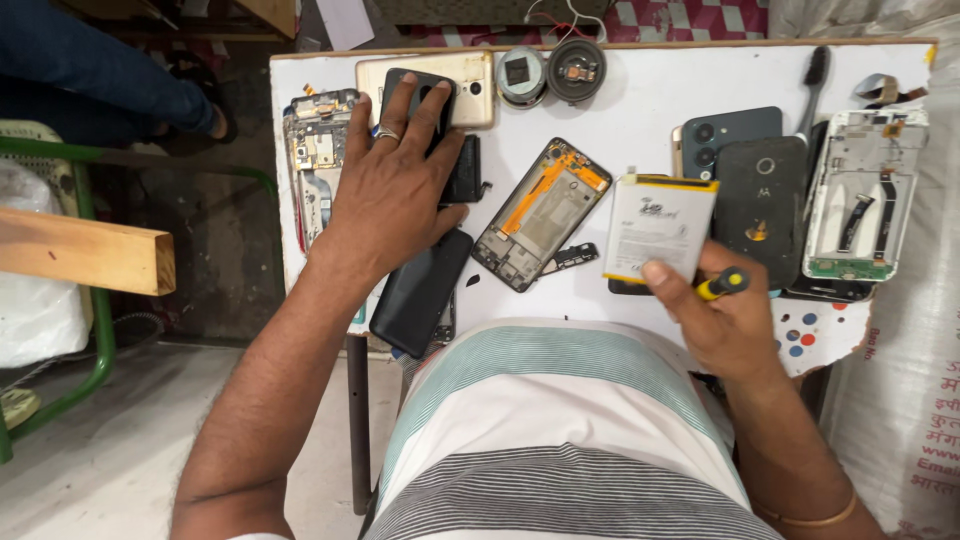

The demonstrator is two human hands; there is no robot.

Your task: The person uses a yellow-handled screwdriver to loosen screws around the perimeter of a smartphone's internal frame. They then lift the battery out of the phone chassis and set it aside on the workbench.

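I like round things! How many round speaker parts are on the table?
2. Both sit side by side at the table's far edge: a silver one and a darker one to its right. More may hide under phones.

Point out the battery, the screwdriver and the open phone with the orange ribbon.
battery (655,222): head view, middle of its white face, above the right thumb.
screwdriver (722,284): head view, yellow-and-black handle sticking out of the right fist.
open phone (540,213): head view, centre of its bare frame, beside the orange ribbon.
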